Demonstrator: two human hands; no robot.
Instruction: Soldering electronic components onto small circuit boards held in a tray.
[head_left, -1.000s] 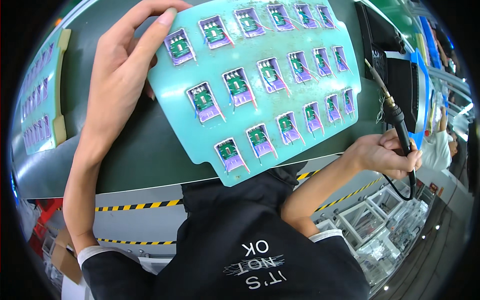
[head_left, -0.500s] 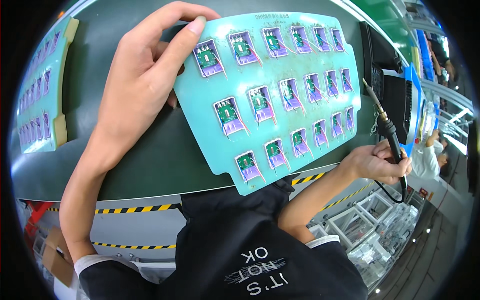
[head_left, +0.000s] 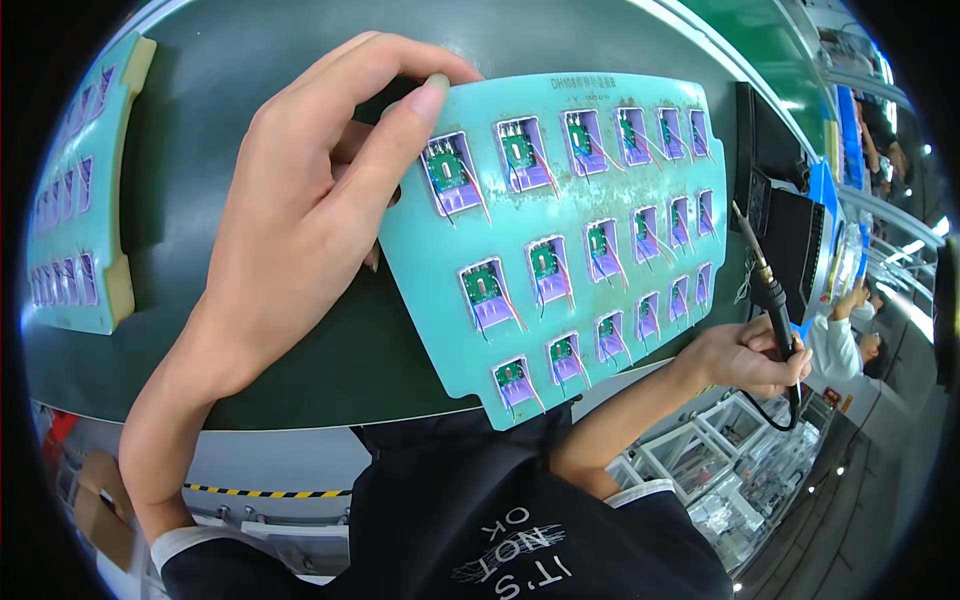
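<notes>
My left hand (head_left: 320,200) pinches the upper left corner of a light green tray (head_left: 420,300), thumb on its face and the other fingers behind. Rows of cut-outs in this tray hold purple housings, each with a small green circuit board (head_left: 486,285) and thin red and blue wires. The tray is tilted up above the dark green table. To the right of it, my right hand (head_left: 755,358) grips the black handle of a soldering iron (head_left: 768,290), its metal tip pointing up and left, apart from the tray. A cord hangs below the handle.
At the far left a second green tray (head_left: 75,240) with purple parts and thick cream edges lies on the dark green table (head_left: 240,400). Black boxes (head_left: 790,225) stand at the right edge. Beyond, another person in a light sleeve (head_left: 838,345) is visible. An open cardboard box (head_left: 105,510) sits lower left.
The held tray and my left hand appear lower and slightly further right in the picture. My right hand with the soldering iron also sits a little lower and further left.
</notes>
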